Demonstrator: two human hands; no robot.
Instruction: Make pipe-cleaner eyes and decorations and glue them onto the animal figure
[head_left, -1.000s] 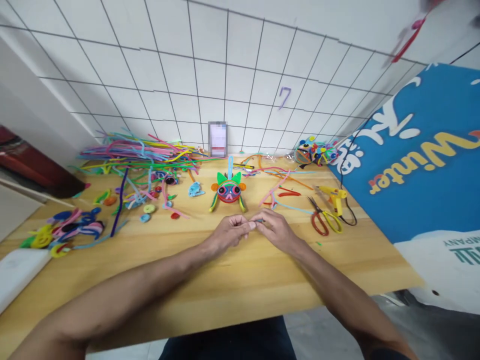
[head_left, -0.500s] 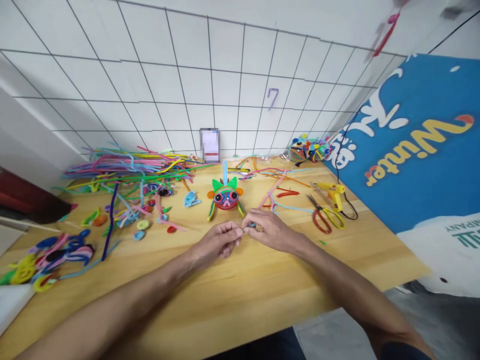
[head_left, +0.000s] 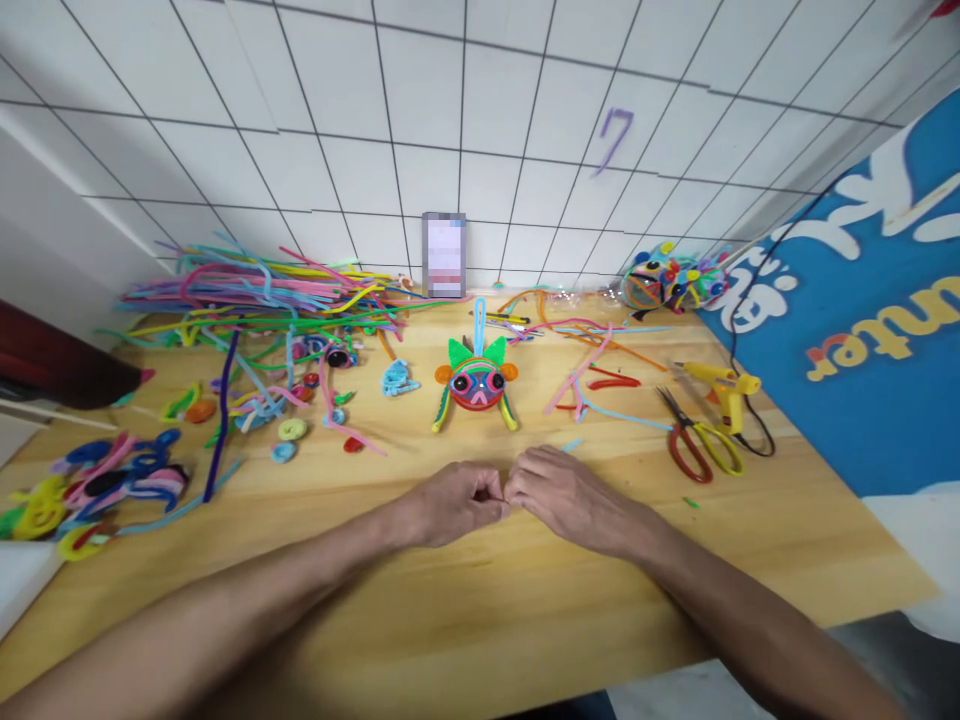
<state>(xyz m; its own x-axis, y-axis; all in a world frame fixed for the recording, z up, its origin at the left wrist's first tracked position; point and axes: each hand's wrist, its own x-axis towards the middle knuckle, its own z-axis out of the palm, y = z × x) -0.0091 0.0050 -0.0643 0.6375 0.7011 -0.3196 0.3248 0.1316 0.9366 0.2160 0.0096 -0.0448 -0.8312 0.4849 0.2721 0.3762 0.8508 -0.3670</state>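
My left hand and my right hand meet low over the front of the table, fingertips pinched close together. Whatever they pinch is too small and covered by the fingers to make out. A short light blue pipe cleaner piece shows just beyond my right hand; whether it is held or lies on the wood I cannot tell. Just behind the hands stands a pipe cleaner figure with green ears, orange balls at the sides, black eyes and a blue loop on top. Neither hand touches it.
Scissors and a yellow glue gun lie at the right. A heap of pipe cleaners covers the back left, with coils and a finished-looking colourful piece nearer. A phone leans on the tiled wall.
The view has shifted, so the table items sit differently in the picture. My hands are now farther from the figure, still pinched together, and the right fingers are more curled.
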